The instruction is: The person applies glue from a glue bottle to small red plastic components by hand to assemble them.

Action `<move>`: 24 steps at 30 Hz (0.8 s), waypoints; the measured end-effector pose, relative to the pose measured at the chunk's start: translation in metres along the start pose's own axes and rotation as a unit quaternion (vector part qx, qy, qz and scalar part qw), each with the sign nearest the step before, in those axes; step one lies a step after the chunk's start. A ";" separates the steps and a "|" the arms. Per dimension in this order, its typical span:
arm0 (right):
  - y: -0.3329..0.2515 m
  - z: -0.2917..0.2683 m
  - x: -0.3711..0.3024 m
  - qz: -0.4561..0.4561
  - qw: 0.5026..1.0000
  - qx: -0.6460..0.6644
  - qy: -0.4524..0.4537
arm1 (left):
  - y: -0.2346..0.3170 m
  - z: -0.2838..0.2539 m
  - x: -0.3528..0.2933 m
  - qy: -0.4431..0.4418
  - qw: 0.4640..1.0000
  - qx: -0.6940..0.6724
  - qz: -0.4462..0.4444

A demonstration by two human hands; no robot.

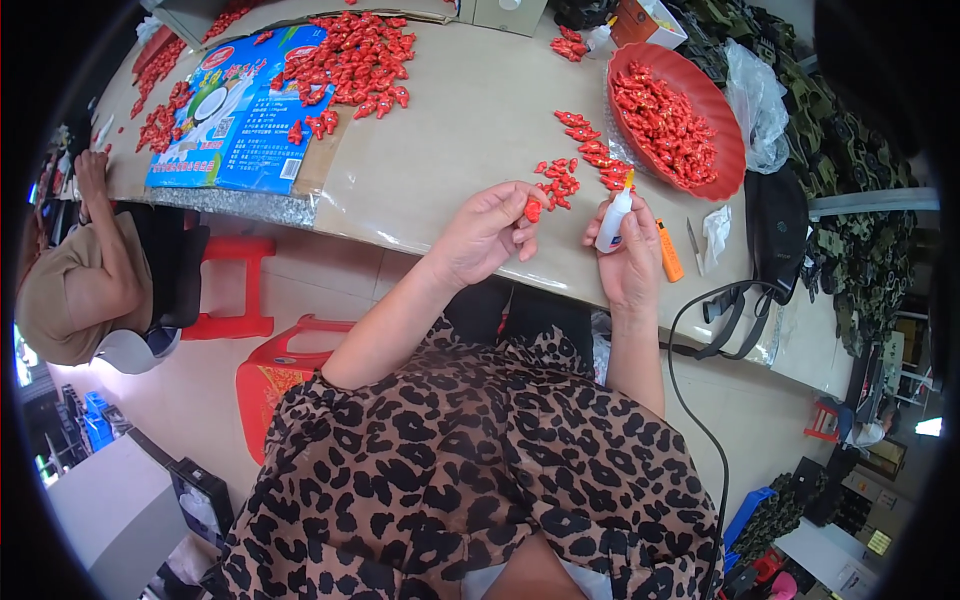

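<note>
On our left, a flat blue printed cardboard sheet (245, 150) lay partly under a heap of small glossy red pieces (350, 65). Our left hand (490, 232) pinched one knobbly red piece (532, 210) between thumb and fingers. Apart from it, our right hand (632, 258) gripped a white plastic squeeze bottle (613, 222) with a yellow tip, contents unclear to us. Beyond, a wavy-rimmed red plastic basin (733, 150) held a pile of similar pieces.
</note>
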State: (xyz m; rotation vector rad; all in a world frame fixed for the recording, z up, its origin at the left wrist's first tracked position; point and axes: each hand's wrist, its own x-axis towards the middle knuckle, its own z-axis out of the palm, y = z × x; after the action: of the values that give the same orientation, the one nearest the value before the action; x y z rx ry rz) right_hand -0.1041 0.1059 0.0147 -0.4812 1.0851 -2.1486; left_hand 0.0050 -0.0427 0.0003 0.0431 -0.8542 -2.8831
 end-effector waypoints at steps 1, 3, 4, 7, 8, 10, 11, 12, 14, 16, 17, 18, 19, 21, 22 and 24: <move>0.000 0.000 0.000 -0.002 1.000 0.004 0.006 | 0.000 0.000 0.000 0.000 1.000 -0.001 0.000; 0.001 0.001 0.000 -0.006 1.000 0.004 0.006 | 0.000 -0.001 -0.001 -0.003 1.000 -0.003 0.001; 0.001 0.002 0.000 -0.009 1.000 0.005 0.007 | -0.001 -0.001 -0.001 -0.003 1.000 -0.003 0.001; 0.002 0.000 -0.001 -0.012 1.000 0.006 -0.001 | -0.001 -0.001 -0.001 -0.006 1.000 0.002 0.005; 0.002 0.000 -0.001 -0.011 1.000 0.007 -0.001 | -0.001 -0.002 -0.001 -0.006 1.000 0.004 0.005; 0.002 -0.001 -0.001 -0.011 1.000 0.008 -0.002 | -0.001 -0.002 -0.001 -0.005 1.000 0.006 0.005; 0.002 -0.001 -0.002 -0.011 1.000 0.009 -0.002 | -0.001 -0.002 -0.001 -0.005 1.000 0.005 0.005; 0.002 -0.001 -0.002 -0.012 1.000 0.010 -0.002 | -0.001 -0.002 -0.001 -0.005 1.000 0.005 0.005; 0.002 -0.001 -0.002 -0.014 1.000 0.011 -0.001 | -0.001 -0.002 -0.001 -0.005 1.000 0.004 0.005; 0.002 -0.002 -0.002 -0.015 1.000 0.011 0.001 | -0.002 -0.002 -0.001 -0.005 1.000 0.003 0.006; 0.001 -0.001 -0.002 -0.015 1.000 0.011 0.001 | -0.002 -0.001 -0.001 -0.001 1.000 0.003 0.005; -0.001 0.000 -0.003 -0.008 1.000 0.018 -0.001 | -0.002 -0.001 -0.001 0.003 1.000 0.002 0.005; -0.002 0.000 -0.003 -0.002 1.000 0.025 -0.004 | -0.002 -0.001 -0.001 0.003 1.000 0.003 0.005; 0.000 -0.006 -0.003 -0.011 0.999 0.030 0.001 | -0.001 -0.002 0.000 0.002 1.000 -0.011 -0.004; 0.001 -0.008 -0.003 -0.020 0.999 0.035 0.006 | -0.001 -0.002 0.000 0.002 1.000 -0.011 -0.004; 0.003 -0.012 -0.003 -0.025 0.999 0.026 0.010 | 0.000 0.000 0.000 0.006 1.000 -0.020 -0.015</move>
State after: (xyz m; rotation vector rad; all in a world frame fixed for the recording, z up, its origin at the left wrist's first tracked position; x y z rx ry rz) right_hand -0.1074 0.1135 0.0050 -0.4682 1.0351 -2.2245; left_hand 0.0048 -0.0430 0.0001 0.0685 -0.8007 -2.9229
